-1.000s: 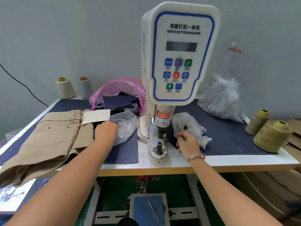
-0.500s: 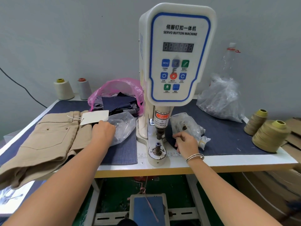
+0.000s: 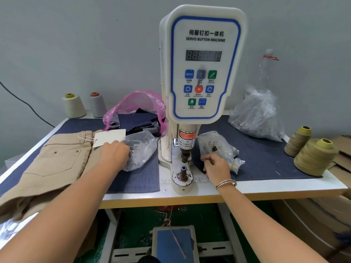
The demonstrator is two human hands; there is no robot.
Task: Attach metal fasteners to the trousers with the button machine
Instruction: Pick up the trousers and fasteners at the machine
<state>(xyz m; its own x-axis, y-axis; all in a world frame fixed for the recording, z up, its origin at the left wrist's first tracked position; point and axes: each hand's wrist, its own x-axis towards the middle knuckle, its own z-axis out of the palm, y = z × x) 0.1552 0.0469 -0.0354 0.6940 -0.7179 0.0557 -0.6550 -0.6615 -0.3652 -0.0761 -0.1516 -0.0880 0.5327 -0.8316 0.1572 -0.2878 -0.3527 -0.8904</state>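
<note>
Centrally, in the head view, the button machine [image 3: 201, 73] stands on the white table [image 3: 266, 188], its panel of coloured keys facing the camera and its post [image 3: 183, 170] at the front edge. Tan trousers [image 3: 57, 164] lie folded at lower left, part hanging over the table edge, with a white tag [image 3: 109, 137] tied at the waistband.

The left hand [image 3: 115, 153] has its fingers tucked into a clear bag [image 3: 140, 149] of small dark fasteners just beside the trousers; whether it grips anything cannot be told. The right hand [image 3: 216, 166], wearing bangles [image 3: 226, 183], rests loosely curled and empty against a second clear bag [image 3: 218, 147] right of the post.

A pink bag [image 3: 136, 103] of dark cloth scraps sits behind. Thread cones [image 3: 315, 156] stand at right and at upper left; a large clear bag [image 3: 256, 116] lies at upper right.
</note>
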